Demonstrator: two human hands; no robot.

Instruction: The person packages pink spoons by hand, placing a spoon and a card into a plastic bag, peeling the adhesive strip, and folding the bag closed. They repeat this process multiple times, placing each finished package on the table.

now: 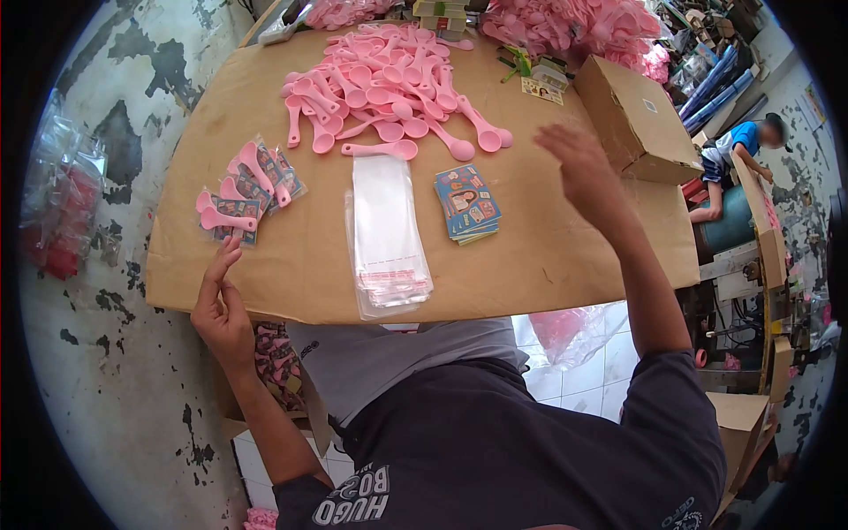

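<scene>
My left hand (223,311) is at the table's left front edge, fingers stretched out, holding nothing. Just beyond its fingertips lie several pink measuring spoons in clear bags with printed cards (231,216). My right hand (576,173) hovers over the right side of the table, fingers extended and slightly blurred, with nothing visible in it. Between my hands are a stack of clear plastic bags (387,221) and a stack of blue printed cards (468,203). One pink spoon (380,149) rests across the bags' far end. Behind it spreads a heap of loose pink spoons (380,79).
A cardboard box (638,119) stands at the table's right edge. Bagged pink spoons (574,26) and small card packs (543,79) are at the back. A peeling wall (97,309) is on the left. Another person (742,146) sits at the far right.
</scene>
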